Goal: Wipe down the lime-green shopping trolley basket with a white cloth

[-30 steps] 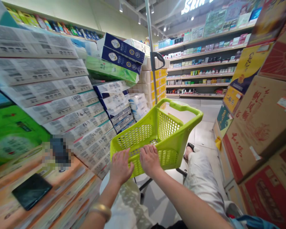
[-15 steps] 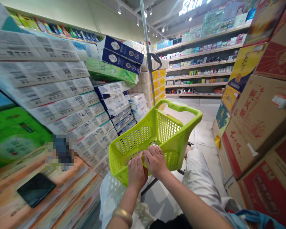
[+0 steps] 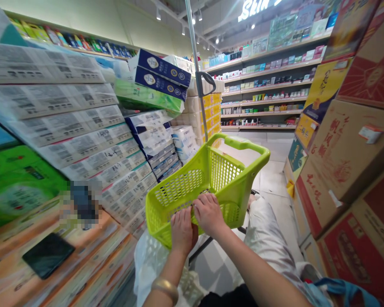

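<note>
The left hand (image 3: 182, 230) and the right hand (image 3: 208, 212) already have hold of the green shopping cart (image 3: 240, 192) — how much remains, the view does not tell. The cart stands before the person, between paper packs (image 3: 77, 115) and cartons (image 3: 355, 149). Fingers curl over its near rim, side by side — their firmness I cannot judge. Both forearms reach forward, converging.

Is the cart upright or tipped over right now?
The cart is upright: its open top faces up, with the left hand and right hand on its near side.
</note>
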`<action>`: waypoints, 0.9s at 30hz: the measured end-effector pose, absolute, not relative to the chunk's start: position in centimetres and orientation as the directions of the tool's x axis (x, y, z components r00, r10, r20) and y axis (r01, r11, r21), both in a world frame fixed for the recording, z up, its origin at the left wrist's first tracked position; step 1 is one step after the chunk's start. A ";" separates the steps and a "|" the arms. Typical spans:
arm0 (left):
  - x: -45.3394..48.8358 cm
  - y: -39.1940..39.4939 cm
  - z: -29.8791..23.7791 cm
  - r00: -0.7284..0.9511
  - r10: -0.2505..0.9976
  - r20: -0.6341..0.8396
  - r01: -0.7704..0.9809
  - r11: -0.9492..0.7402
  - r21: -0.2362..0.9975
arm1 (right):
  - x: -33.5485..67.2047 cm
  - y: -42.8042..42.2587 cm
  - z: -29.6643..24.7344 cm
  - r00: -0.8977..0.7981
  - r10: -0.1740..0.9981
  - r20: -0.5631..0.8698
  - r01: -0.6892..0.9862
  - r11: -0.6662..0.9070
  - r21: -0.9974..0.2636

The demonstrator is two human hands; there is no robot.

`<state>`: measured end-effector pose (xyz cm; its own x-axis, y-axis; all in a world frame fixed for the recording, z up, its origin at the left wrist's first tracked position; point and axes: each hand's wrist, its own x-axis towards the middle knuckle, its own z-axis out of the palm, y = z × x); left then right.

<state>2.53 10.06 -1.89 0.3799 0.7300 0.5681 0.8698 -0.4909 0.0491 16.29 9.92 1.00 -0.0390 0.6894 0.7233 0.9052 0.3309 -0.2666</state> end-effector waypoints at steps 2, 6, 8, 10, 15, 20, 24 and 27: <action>2.5 10.0 -1.9 0.378 0.732 0.567 0.873 -0.486 0.045 | 17.4 9.9 1.2 0.031 0.675 0.737 0.906 0.292 -0.306; 2.7 9.8 -1.8 0.355 0.740 0.571 0.882 -0.468 0.060 | 20.7 10.1 2.1 0.221 0.625 0.748 0.912 0.139 -0.386; 2.9 9.8 -1.9 0.347 0.743 0.572 0.883 -0.464 0.067 | 20.8 10.2 2.3 0.244 0.619 0.747 0.912 0.116 -0.394; 2.9 10.0 -2.1 0.345 0.741 0.575 0.882 -0.465 0.070 | 19.5 10.0 1.9 0.183 0.646 0.741 0.917 0.159 -0.366; 2.7 10.3 -2.6 0.371 0.730 0.574 0.877 -0.478 0.041 | 15.7 9.5 0.6 -0.026 0.681 0.732 0.903 0.329 -0.275; 2.6 9.6 -1.7 0.406 0.736 0.541 0.861 -0.507 0.045 | 19.5 9.7 1.6 0.094 0.640 0.763 0.914 0.248 -0.320; 2.9 9.1 -1.1 0.384 0.761 0.522 0.871 -0.486 0.068 | 22.5 9.9 2.7 0.251 0.594 0.765 0.922 0.095 -0.376; 3.0 9.2 -1.1 0.388 0.762 0.519 0.870 -0.489 0.068 | 21.1 9.8 2.4 0.223 0.627 0.746 0.923 0.110 -0.368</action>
<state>3.03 9.19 -1.06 0.3876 0.7620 0.5187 0.8699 -0.4885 0.0676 21.07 9.82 2.37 0.2227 0.6274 0.7462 0.9233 0.1100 -0.3680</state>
